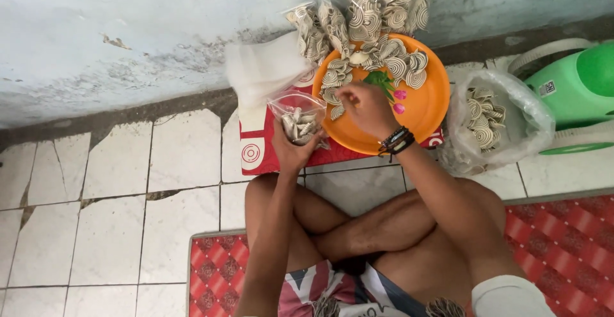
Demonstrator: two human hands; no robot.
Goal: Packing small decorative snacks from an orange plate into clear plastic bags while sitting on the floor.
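Head view, left hand (291, 153) holding clear bag (299, 117) of spiral snacks; orange plate (430, 103) heaped likewise

Small clear plastic bag (300, 120) upright in my left hand (291, 151), mouth open, partly filled with striped spiral crackers, sitting just left of the orange plate (428, 109). Plate holds a loose pile of the same beige-and-brown spiral crackers (390, 58) along its far and left side. My right hand (364, 107) is on the plate, fingers pinched at crackers by its left edge.
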